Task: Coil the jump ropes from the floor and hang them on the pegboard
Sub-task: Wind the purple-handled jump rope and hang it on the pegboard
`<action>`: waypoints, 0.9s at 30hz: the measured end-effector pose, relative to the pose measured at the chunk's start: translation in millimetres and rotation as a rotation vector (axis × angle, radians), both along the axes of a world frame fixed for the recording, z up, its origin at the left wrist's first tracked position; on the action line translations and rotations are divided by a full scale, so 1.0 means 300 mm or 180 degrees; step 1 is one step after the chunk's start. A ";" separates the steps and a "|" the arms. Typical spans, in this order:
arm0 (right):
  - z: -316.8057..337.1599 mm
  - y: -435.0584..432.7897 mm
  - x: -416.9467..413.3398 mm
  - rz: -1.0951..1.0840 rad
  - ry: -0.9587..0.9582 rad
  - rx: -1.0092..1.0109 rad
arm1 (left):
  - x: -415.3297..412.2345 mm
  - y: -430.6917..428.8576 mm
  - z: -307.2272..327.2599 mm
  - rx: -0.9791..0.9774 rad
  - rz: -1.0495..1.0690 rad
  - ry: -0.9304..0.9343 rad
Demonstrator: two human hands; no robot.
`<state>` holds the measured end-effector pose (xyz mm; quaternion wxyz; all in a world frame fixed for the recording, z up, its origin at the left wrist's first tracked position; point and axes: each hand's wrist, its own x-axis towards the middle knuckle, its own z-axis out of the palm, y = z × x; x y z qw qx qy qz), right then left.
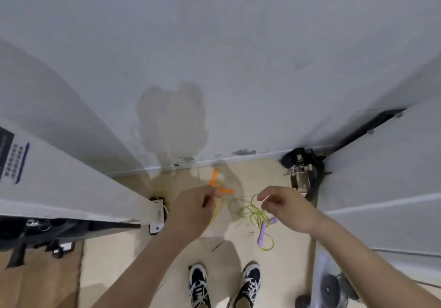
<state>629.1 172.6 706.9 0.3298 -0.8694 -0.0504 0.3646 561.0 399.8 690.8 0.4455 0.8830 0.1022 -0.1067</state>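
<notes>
Left hand [193, 210] pinches orange handles [226, 191], yellow rope [217, 210] hanging beneath; right hand [284, 206] curled, grip unclear; best wind even loops clear of green rope [253, 212].

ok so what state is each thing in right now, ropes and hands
orange-handled rope: uncoiled, both handles at the left fingertips, its cord hanging loose
purple-handled rope: lying on the floor, its cord tangled, not coiled
left hand: pinching the orange-handled rope
right hand: fingers curled beside the tangled cord, hold unclear
</notes>
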 end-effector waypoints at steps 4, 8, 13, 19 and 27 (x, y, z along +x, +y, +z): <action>-0.272 -0.095 -0.148 -0.1643 0.0886 0.0447 | -0.067 -0.077 -0.261 0.0216 -0.0228 0.0372; -0.578 -0.231 -0.283 -0.2806 0.1306 0.0511 | -0.099 -0.192 -0.536 0.0267 -0.0530 0.0676; -1.058 -0.400 -0.417 -0.3039 0.1395 0.0370 | -0.141 -0.394 -0.994 0.0426 -0.1095 0.1037; -1.732 -0.548 -0.485 -0.1542 0.1049 -0.0199 | -0.098 -0.618 -1.631 0.1058 -0.2080 0.1189; -2.336 -0.598 -0.431 -0.0268 0.0700 -0.1039 | 0.160 -0.775 -2.266 0.1952 -0.2623 0.0855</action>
